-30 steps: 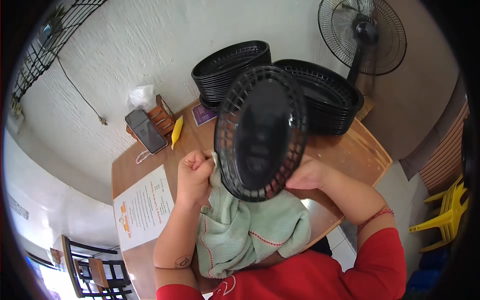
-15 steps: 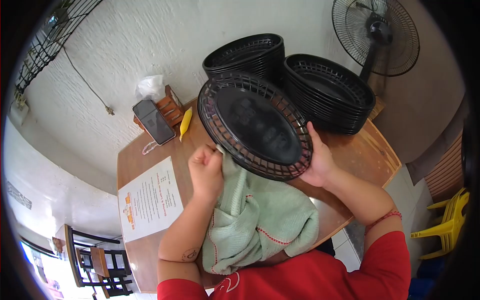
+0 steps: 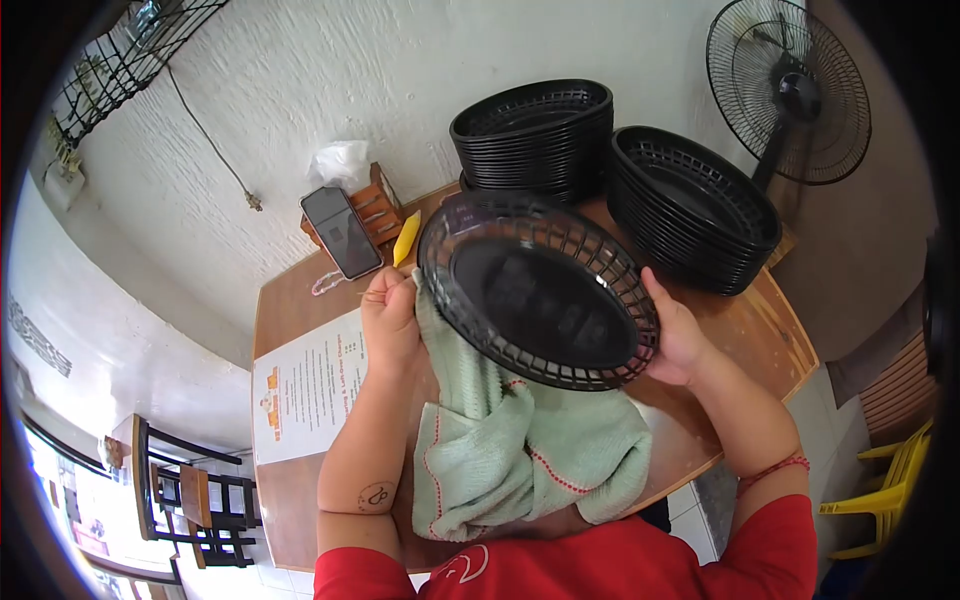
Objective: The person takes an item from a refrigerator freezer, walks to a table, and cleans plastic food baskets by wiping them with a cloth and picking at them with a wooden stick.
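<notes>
A black oval plastic food basket [image 3: 540,300] is held up in front of me, its slatted rim tilted toward me. My right hand [image 3: 675,335] grips its right end, thumb over the rim. My left hand [image 3: 391,312] is closed on a corner of a pale green towel [image 3: 530,455] with red stitching, beside the basket's left edge. The rest of the towel hangs below the basket and lies bunched near my chest. Behind the basket, two stacks of similar baskets stand on the table: one stack [image 3: 535,145] at the back, another stack [image 3: 690,215] to the right.
On the wooden table [image 3: 290,480] lie a printed sheet [image 3: 310,385] and a yellow banana-shaped item [image 3: 407,238]. A phone [image 3: 342,232] leans on a wooden holder [image 3: 380,210]. A fan [image 3: 795,95] stands back right; yellow plastic chairs [image 3: 880,500] are at the right.
The view has shifted, so the table things appear farther right and lower. My left hand has moved slightly away from the basket, pulling the towel corner up along its left edge.
</notes>
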Demonstrator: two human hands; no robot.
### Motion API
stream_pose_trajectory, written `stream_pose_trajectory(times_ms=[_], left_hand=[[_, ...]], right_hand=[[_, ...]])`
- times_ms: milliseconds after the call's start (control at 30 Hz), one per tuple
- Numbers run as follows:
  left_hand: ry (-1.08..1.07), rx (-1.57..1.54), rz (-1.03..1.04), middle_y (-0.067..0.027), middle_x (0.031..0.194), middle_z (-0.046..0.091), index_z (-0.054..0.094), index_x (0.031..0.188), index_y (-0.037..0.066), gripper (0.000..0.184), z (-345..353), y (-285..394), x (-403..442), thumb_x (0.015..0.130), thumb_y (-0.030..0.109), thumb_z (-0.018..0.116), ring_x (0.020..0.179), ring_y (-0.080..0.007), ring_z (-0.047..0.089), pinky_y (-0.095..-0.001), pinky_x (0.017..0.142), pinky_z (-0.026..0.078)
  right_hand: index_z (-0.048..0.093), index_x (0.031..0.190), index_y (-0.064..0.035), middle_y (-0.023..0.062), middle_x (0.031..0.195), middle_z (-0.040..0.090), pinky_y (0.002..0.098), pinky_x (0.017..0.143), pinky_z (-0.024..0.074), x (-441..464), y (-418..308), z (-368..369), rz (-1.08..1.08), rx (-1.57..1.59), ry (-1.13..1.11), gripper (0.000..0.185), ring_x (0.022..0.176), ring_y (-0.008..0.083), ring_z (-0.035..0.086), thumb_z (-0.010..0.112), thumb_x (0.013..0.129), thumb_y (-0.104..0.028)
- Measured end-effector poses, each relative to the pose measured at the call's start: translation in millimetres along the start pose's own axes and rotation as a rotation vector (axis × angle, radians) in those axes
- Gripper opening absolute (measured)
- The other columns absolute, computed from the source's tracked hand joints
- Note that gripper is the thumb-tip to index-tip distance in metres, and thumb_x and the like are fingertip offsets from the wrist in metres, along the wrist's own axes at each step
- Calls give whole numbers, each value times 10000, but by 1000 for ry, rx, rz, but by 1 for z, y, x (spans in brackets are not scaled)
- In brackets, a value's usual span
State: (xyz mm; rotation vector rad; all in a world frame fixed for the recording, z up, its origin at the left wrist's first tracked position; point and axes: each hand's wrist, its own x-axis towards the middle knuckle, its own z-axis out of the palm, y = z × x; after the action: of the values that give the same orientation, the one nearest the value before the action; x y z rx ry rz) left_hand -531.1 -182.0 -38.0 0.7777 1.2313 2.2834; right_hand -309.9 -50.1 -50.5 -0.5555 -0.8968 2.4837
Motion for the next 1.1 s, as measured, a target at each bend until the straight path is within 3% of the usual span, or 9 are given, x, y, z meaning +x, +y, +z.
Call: stream_pose_trajectory(times_ms=[200, 267, 300, 433, 533, 600, 767, 933, 1100], left_hand=[[-206, 225, -135, -14, 675, 500, 385, 583, 101, 219, -16, -16, -5, 731, -45, 453, 532, -70, 377, -163, 485, 316], [-414, 201, -247, 4, 636, 475, 396, 590, 101, 210, -17, -25, -12, 742, -29, 460, 529, -64, 384, -161, 478, 322], [-410, 191, -244, 4, 636, 475, 396, 590, 101, 210, -13, -27, -12, 742, -29, 460, 529, -64, 384, -161, 478, 322], [213, -273, -382, 24, 597, 420, 375, 566, 107, 244, 13, -24, -14, 747, -18, 481, 506, -57, 347, -159, 461, 303], [236, -186, -421, 33, 603, 393, 331, 532, 110, 302, 27, -35, -39, 748, -12, 504, 516, -56, 322, -163, 470, 288], [-123, 154, -209, 33, 610, 392, 295, 524, 103, 336, 32, -50, -61, 725, -23, 533, 519, -61, 310, -174, 474, 292], [-199, 272, 76, 20, 621, 424, 273, 522, 91, 350, 37, -37, -68, 695, -46, 546, 521, -66, 306, -174, 474, 291], [-264, 414, 138, 7, 633, 451, 262, 524, 86, 352, 36, -42, -75, 662, -64, 548, 526, -74, 303, -172, 479, 292], [-188, 361, 136, 4, 616, 456, 255, 520, 85, 348, 38, -35, -69, 647, -54, 548, 518, -76, 298, -168, 476, 286]], right_hand=[[592, 893, 21, 103, 813, 627, 222, 602, 475, -24, -59, -7, -62, -400, 187, 444, 678, 128, 591, 422, 875, -389], [534, 1015, 16, 125, 871, 619, 266, 669, 479, -15, -68, -25, -128, -80, -135, 392, 717, 173, 594, 447, 870, -338], [534, 1015, 16, 125, 871, 619, 266, 669, 479, -12, -67, -25, -126, -91, -135, 392, 717, 173, 594, 447, 870, -338], [422, 1154, -14, 152, 1007, 573, 320, 787, 448, -2, -38, -14, -402, 134, -486, 388, 853, 218, 573, 451, 869, -275], [334, 1223, -64, 146, 1130, 500, 362, 889, 386, 7, 11, 0, -439, -90, -486, 419, 994, 245, 514, 447, 866, -253], [353, 1218, -87, 111, 1172, 470, 336, 913, 371, 2, 42, 24, -637, -259, -226, 382, 1048, 225, 483, 430, 876, -240], [338, 1237, -103, 85, 1180, 472, 310, 889, 396, 3, 47, 6, -543, -86, -355, 377, 1040, 207, 493, 419, 883, -203], [333, 1241, -102, 76, 1180, 472, 289, 847, 425, -2, 34, 15, -417, 184, -275, 370, 1031, 181, 496, 414, 885, -169], [347, 1228, -87, 75, 1169, 477, 281, 812, 439, 3, 18, 4, -406, 16, -244, 367, 993, 172, 508, 419, 880, -178]])
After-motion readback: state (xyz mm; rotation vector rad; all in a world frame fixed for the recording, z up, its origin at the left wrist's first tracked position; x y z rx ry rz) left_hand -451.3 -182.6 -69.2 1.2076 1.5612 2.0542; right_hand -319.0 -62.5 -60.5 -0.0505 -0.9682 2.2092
